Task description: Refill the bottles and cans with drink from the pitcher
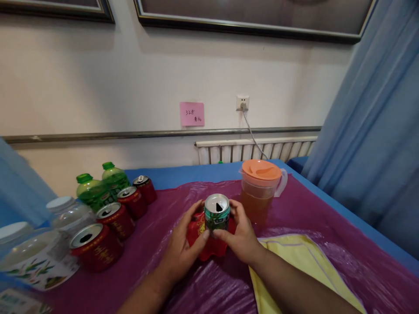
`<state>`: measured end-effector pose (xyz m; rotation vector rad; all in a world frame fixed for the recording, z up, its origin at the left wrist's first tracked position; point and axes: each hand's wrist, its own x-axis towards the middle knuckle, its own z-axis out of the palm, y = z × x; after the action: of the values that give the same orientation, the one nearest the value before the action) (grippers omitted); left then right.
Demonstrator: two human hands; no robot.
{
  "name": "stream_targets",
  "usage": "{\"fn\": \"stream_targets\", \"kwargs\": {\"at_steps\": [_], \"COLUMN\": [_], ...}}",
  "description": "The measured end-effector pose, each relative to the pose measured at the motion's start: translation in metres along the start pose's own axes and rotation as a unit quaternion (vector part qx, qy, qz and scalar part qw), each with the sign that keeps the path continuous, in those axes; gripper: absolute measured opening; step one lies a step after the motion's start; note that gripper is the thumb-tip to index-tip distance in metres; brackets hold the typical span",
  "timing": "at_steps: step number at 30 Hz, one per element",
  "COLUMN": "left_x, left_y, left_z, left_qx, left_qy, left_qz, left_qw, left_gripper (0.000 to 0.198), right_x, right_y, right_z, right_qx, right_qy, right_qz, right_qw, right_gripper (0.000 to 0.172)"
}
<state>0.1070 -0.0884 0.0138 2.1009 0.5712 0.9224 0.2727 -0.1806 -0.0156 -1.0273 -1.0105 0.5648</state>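
Both hands are in at the centre: the bare left hand (pixel 181 240) curls round one side of a small green metal can with a silver top (pixel 217 218), and the bare right hand (pixel 242 237) closes in from the other. Fingers cup the sides, both thumbs press in low at the front, and that's a two-handed grasp. The can stands upright, its drinking hole open and dark, right over a red, wavy-edged flat piece with a yellow print (pixel 212 252); whether it rests there or is lifted, I cannot tell.

Beneath it all spreads a shiny purple plastic sheet (pixel 153 248) on a blue-covered table (pixel 176 172). Just beyond the right hand stands a clear plastic pitcher with an orange lid (pixel 258 194), amber liquid inside, and under the right forearm lies a folded yellow cloth with pale edging (pixel 294 257).

Over to the left, well apart from the hands, four red metal cans (pixel 118 222) line up, backed by two green-capped plastic bottles (pixel 93 194) and clear plastic jars with white lids (pixel 42 264). Up on the wall, a square pink paper note (pixel 192 114) sits left of a white socket (pixel 242 103).
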Motion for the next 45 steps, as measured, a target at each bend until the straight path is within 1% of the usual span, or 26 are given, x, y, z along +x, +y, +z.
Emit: {"fn": "stream_targets", "kwargs": {"at_steps": [2, 4, 10, 14, 16, 18, 19, 21, 23, 24, 26, 27, 28, 30, 31, 32, 33, 34, 35, 36, 37, 38, 39, 40, 42, 45], "left_x": [-0.001, -0.001, 0.002, 0.005, 0.006, 0.008, 0.008, 0.01, 0.012, 0.013, 0.015, 0.017, 0.018, 0.021, 0.022, 0.024, 0.025, 0.026, 0.026, 0.027, 0.027, 0.027, 0.027, 0.027, 0.026, 0.025], "left_y": [-0.001, -0.004, -0.005, -0.003, -0.002, -0.002, -0.002, -0.002, -0.002, -0.003, -0.005, -0.007, -0.009, -0.015, -0.018, -0.022, -0.025, -0.028, -0.03, -0.032, -0.032, -0.032, -0.032, -0.031, -0.029, -0.027], "left_z": [0.004, 0.007, 0.008, 0.01, 0.01, 0.009, 0.008, 0.006, 0.002, 0.0, -0.003, -0.004, -0.005, -0.007, -0.008, -0.009, -0.009, -0.01, -0.01, -0.01, -0.01, -0.01, -0.01, -0.01, -0.009, -0.007], "left_qx": [-0.03, -0.066, -0.14, -0.135, -0.118, -0.092, -0.074, -0.036, -0.001, 0.012, 0.031, 0.036, 0.041, 0.049, 0.049, 0.044, 0.038, 0.03, 0.023, 0.02, 0.02, 0.023, 0.028, 0.035, 0.052, 0.073], "left_qy": [-0.03, -0.049, -0.06, -0.062, -0.048, -0.014, 0.008, 0.054, 0.089, 0.102, 0.12, 0.13, 0.138, 0.152, 0.155, 0.155, 0.152, 0.149, 0.148, 0.148, 0.147, 0.146, 0.143, 0.138, 0.128, 0.115], "left_qz": [-0.001, -0.006, -0.042, -0.05, -0.055, -0.062, -0.065, -0.07, -0.077, -0.084, -0.104, -0.115, -0.129, -0.159, -0.173, -0.185, -0.193, -0.199, -0.203, -0.206, -0.209, -0.21, -0.211, -0.213, -0.219, -0.224], "left_qw": [0.999, 0.997, 0.987, 0.988, 0.99, 0.994, 0.995, 0.995, 0.993, 0.991, 0.987, 0.984, 0.981, 0.974, 0.971, 0.969, 0.969, 0.968, 0.968, 0.967, 0.967, 0.966, 0.967, 0.967, 0.966, 0.965], "left_gripper": [0.066, 0.066, 0.073, 0.067, 0.064, 0.063, 0.064, 0.069, 0.073, 0.072, 0.068, 0.067, 0.065, 0.065, 0.066, 0.067, 0.067, 0.068, 0.069, 0.069, 0.068, 0.067, 0.066, 0.065, 0.064, 0.061], "right_x": [-0.002, -0.003, 0.0, -0.005, -0.008, -0.01, -0.01, -0.007, -0.001, 0.002, 0.007, 0.007, 0.007, 0.001, -0.002, -0.006, -0.008, -0.008, -0.005, -0.001, 0.005, 0.013, 0.021, 0.029, 0.041, 0.048], "right_y": [0.002, 0.001, 0.002, 0.008, 0.009, 0.007, 0.006, 0.003, 0.001, 0.001, 0.0, -0.001, -0.002, -0.004, -0.006, -0.009, -0.011, -0.014, -0.016, -0.018, -0.02, -0.021, -0.021, -0.021, -0.019, -0.013], "right_z": [0.002, 0.003, -0.002, -0.004, -0.002, 0.001, 0.001, 0.0, -0.005, -0.009, -0.018, -0.021, -0.023, -0.023, -0.021, -0.019, -0.017, -0.017, -0.018, -0.023, -0.029, -0.037, -0.047, -0.056, -0.074, -0.094], "right_qx": [0.029, 0.042, 0.016, 0.003, -0.008, -0.023, -0.03, -0.035, -0.02, -0.008, 0.01, 0.007, -0.007, -0.062, -0.095, -0.124, -0.145, -0.156, -0.156, -0.147, -0.132, -0.116, -0.1, -0.087, -0.071, -0.075], "right_qy": [-0.04, -0.065, -0.095, -0.088, -0.079, -0.055, -0.027, 0.053, 0.137, 0.168, 0.193, 0.182, 0.152, 0.045, -0.017, -0.063, -0.081, -0.063, -0.008, 0.076, 0.171, 0.26, 0.331, 0.382, 0.437, 0.474], "right_qz": [0.0, -0.009, -0.058, -0.036, -0.029, -0.033, -0.037, -0.045, -0.049, -0.049, -0.045, -0.042, -0.041, -0.059, -0.079, -0.105, -0.133, -0.159, -0.181, -0.195, -0.202, -0.202, -0.199, -0.195, -0.19, -0.17], "right_qw": [0.999, 0.997, 0.994, 0.995, 0.996, 0.998, 0.998, 0.997, 0.989, 0.985, 0.98, 0.982, 0.988, 0.995, 0.992, 0.985, 0.977, 0.973, 0.971, 0.967, 0.955, 0.937, 0.917, 0.899, 0.876, 0.861], "right_gripper": [0.071, 0.071, 0.065, 0.069, 0.069, 0.063, 0.056, 0.04, 0.026, 0.022, 0.014, 0.011, 0.009, 0.012, 0.015, 0.018, 0.02, 0.02, 0.019, 0.016, 0.014, 0.017, 0.022, 0.027, 0.032, 0.034]}}
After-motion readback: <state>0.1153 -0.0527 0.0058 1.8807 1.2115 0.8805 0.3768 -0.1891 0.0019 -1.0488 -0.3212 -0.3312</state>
